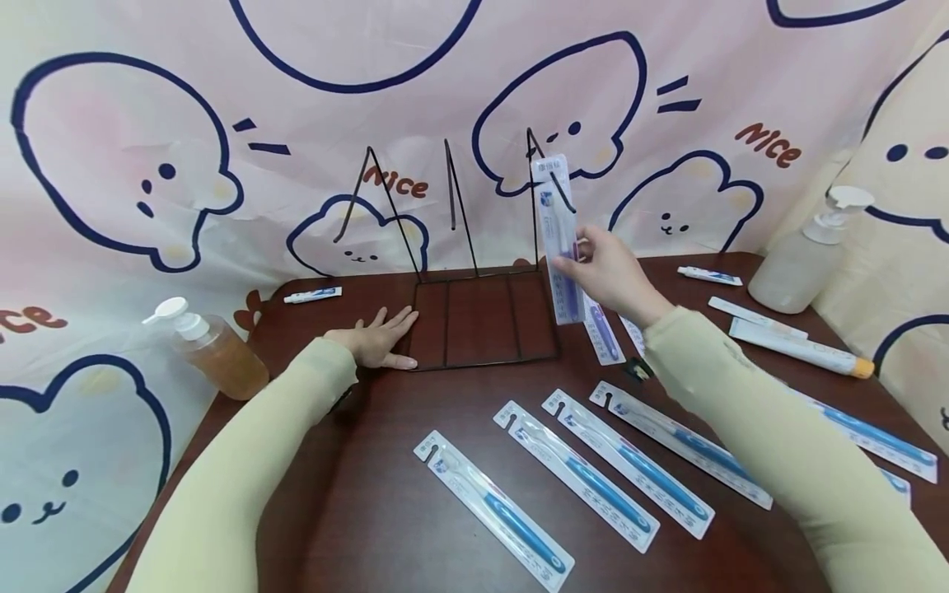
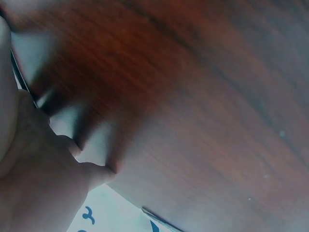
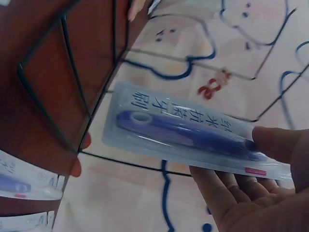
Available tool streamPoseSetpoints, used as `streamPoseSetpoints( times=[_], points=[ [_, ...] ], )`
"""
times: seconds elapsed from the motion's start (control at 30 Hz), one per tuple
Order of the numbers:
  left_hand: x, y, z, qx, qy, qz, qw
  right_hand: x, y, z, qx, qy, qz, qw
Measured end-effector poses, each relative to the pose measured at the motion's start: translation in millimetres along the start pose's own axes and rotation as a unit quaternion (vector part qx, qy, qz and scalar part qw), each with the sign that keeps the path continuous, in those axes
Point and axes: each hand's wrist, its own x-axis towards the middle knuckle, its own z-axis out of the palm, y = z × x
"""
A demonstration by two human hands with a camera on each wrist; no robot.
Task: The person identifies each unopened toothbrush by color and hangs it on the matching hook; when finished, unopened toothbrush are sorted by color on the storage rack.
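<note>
My right hand (image 1: 611, 272) pinches a packaged purple toothbrush (image 1: 558, 239) between thumb and fingers, holding it upright at the right prong of a black wire rack (image 1: 482, 362). The prong goes behind the package's top and comes out in front, apparently through its hanging hole. In the right wrist view the purple handle (image 3: 183, 133) shows through clear plastic. My left hand (image 1: 378, 338) lies flat with fingers spread on the table, its fingertips at the left edge of the rack's base. The middle prong (image 1: 451, 185) and the left prong (image 1: 352, 198) carry nothing.
Several packaged blue toothbrushes (image 1: 493, 511) lie in front and right; another purple one (image 1: 604, 329) lies beside the rack. Pump bottles stand left (image 1: 222, 354) and right (image 1: 797, 263). Toothpaste tubes (image 1: 801, 346) lie at right, a small one (image 1: 313, 295) back left. A patterned cloth (image 1: 296, 49) hangs behind.
</note>
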Motion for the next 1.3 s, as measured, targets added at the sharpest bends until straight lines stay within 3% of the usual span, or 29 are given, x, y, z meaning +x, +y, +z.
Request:
streamPoseSetpoints(
  times=[0.23, 0.47, 0.67, 1.03, 1.17, 1.3],
  points=[
    [3.4, 5.1, 9.5, -0.011, 0.000, 0.008, 0.9999, 56.9, -1.2, 2.9, -0.009, -0.020, -0.004, 1.000],
    [7.4, 10.3, 14.5, -0.008, -0.001, 0.014, 0.9999, 84.0, 0.3, 3.8, -0.024, -0.019, 0.009, 0.999],
    [9.2, 13.9, 9.8, 0.001, 0.000, 0.017, 0.9999, 89.4, 1.4, -0.3, 0.006, -0.023, 0.024, 0.999],
    [6.2, 6.9, 4.1, 0.002, 0.000, 0.012, 0.9999, 88.6, 12.1, -7.5, 0.006, -0.021, 0.035, 0.999],
    [3.7, 1.2, 4.2, -0.001, 0.005, 0.005, 1.0000, 81.1, 19.7, -16.8, -0.028, -0.032, 0.043, 0.998],
    [1.7, -5.1, 4.7, -0.009, 0.020, 0.003, 0.9998, 68.4, 40.9, -27.0, -0.066, -0.059, 0.062, 0.994]
  ],
)
